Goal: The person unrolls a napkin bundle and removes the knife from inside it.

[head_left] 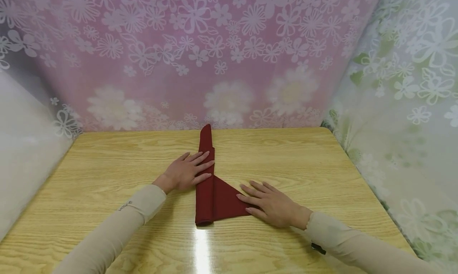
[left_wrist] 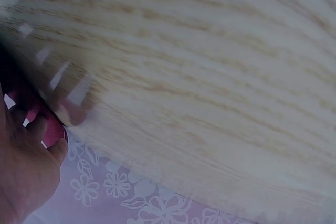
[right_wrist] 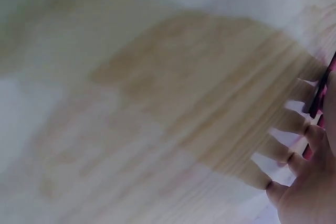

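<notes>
A dark red cloth lies partly rolled on the table, its long roll running from near me toward the back edge. From the roll's right side a flat triangular flap spreads out. My left hand rests across the middle of the roll with fingers straight. On the tip of the flap, my right hand lies flat, fingers spread and pointing left. In the left wrist view the left hand shows at the lower left over a strip of red cloth. The right wrist view catches the right hand at its right edge.
The wood-grain table reaches back to a pink floral curtain. A pale floral curtain hangs along the right side, and a whitish sheet along the left. The roll's far end extends to the table's back edge.
</notes>
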`<state>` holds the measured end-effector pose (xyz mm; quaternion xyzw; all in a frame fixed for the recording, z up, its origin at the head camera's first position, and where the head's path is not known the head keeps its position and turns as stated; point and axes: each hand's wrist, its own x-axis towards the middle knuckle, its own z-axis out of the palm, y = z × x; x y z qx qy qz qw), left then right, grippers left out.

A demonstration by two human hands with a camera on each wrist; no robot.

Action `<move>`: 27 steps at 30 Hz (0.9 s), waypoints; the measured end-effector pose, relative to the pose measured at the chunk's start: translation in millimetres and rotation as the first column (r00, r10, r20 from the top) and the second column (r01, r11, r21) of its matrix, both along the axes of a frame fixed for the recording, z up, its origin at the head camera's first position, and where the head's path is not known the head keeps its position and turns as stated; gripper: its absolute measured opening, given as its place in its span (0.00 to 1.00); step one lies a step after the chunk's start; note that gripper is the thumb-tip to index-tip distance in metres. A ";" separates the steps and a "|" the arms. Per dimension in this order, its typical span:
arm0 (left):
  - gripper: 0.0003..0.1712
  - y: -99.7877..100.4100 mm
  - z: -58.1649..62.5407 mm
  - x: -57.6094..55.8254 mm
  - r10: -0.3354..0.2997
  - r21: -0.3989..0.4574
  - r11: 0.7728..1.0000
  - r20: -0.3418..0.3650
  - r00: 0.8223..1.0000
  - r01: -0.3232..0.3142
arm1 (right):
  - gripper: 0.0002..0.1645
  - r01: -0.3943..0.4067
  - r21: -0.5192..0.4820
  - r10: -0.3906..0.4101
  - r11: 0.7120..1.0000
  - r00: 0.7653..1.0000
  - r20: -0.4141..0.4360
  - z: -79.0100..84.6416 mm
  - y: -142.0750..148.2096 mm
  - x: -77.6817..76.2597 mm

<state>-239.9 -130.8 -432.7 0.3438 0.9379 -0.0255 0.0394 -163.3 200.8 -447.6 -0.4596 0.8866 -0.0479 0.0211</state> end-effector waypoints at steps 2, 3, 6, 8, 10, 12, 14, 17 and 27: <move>0.33 -0.2 0.1 0.4 0.002 0.003 1.000 -0.002 1.000 -0.002 | 0.30 0.002 0.000 -0.002 1.000 1.000 0.004 -0.1 -0.4 0.1; 0.33 -0.3 0.0 0.7 0.003 0.004 1.000 -0.002 1.000 -0.003 | 0.30 0.002 -0.001 -0.002 1.000 1.000 0.007 -0.3 -0.5 0.1; 0.33 0.1 -1.2 0.7 0.008 0.019 1.000 0.011 1.000 -0.008 | 0.30 0.007 0.005 -0.007 1.000 1.000 0.015 -0.1 -0.9 0.5; 0.33 0.5 -2.1 0.9 0.018 0.028 0.999 0.024 1.000 -0.019 | 0.30 0.009 0.012 -0.009 1.000 1.000 0.017 0.2 -0.9 0.7; 0.33 1.2 -2.5 1.0 0.034 0.039 0.999 0.034 0.999 -0.035 | 0.30 0.012 0.018 -0.012 1.000 1.000 0.020 0.4 -1.1 0.6; 0.33 1.9 -2.4 1.5 0.052 0.038 0.998 0.029 0.998 -0.053 | 0.31 0.015 0.024 -0.015 1.000 1.000 0.024 0.9 -1.2 0.8; 0.33 3.4 -2.0 2.1 0.071 0.040 0.997 0.023 0.997 -0.072 | 0.31 0.018 0.026 -0.019 0.999 0.999 0.030 0.4 -1.1 0.7; 0.34 6.5 -0.8 4.2 0.095 0.051 0.994 0.007 0.995 -0.095 | 0.31 0.025 0.028 -0.026 0.999 0.999 0.038 1.0 -0.8 1.6; 0.38 30.2 3.6 18.6 0.232 0.118 0.967 -0.044 0.972 -0.226 | 0.30 0.029 0.001 -0.029 1.000 0.999 0.036 -1.7 -0.6 1.6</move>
